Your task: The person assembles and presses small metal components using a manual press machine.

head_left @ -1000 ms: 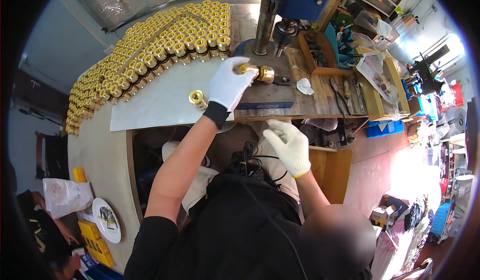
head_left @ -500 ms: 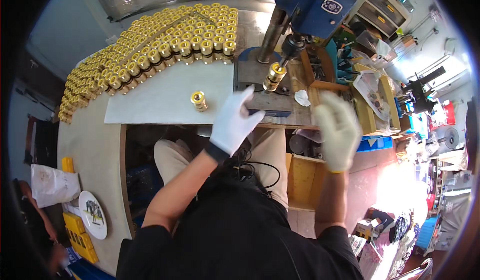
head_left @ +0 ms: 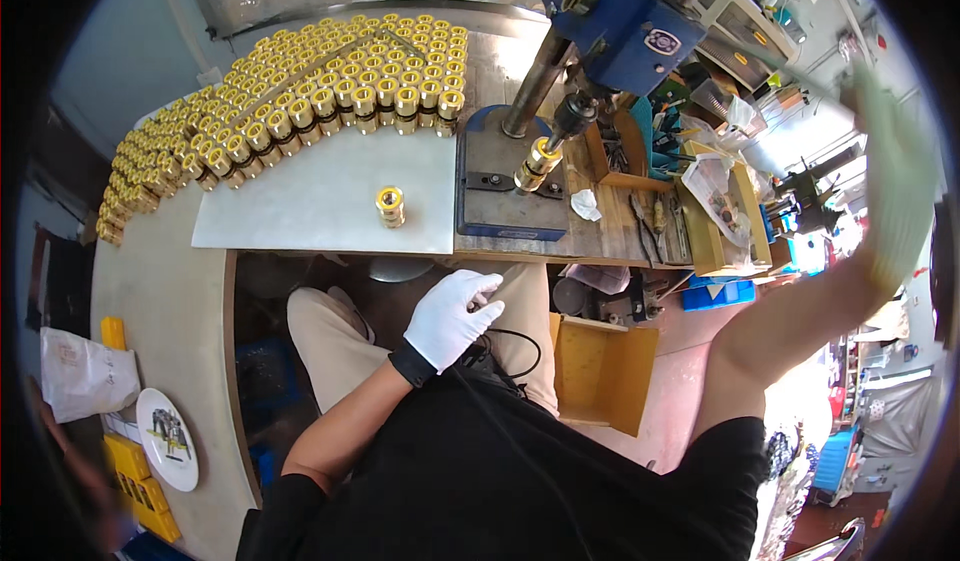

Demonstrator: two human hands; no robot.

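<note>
My left hand (head_left: pixel 452 319), in a white glove with a dark wristband, hovers over my lap. Its fingers are loosely bent, thumb apart from them, and nothing shows between. My right hand (head_left: pixel 895 171), also gloved, is raised far out to the right and smeared by motion. A blurred bar (head_left: pixel 790 66) runs from the blue drill press (head_left: pixel 625 31) toward it; whether the hand grips it is unclear. Beneath the press chuck (head_left: pixel 575 113) a brass fitting (head_left: pixel 538 164) sits tilted above the press base (head_left: pixel 512 223). Another brass fitting (head_left: pixel 390 207) stands alone on a white sheet (head_left: pixel 300 211).
Rows of brass fittings (head_left: pixel 330 101) cover the far left of the bench. Right of the press lie crumpled white paper (head_left: pixel 585 205), pliers (head_left: pixel 643 226) and a wooden tray (head_left: pixel 720 246). An open wooden drawer (head_left: pixel 605 371) juts out below. A white plate (head_left: pixel 168 439) is at lower left.
My right hand has swung up and outward to the right, away from the bench edge. My left hand has drawn back from the press base to over my lap. The view has shifted slightly.
</note>
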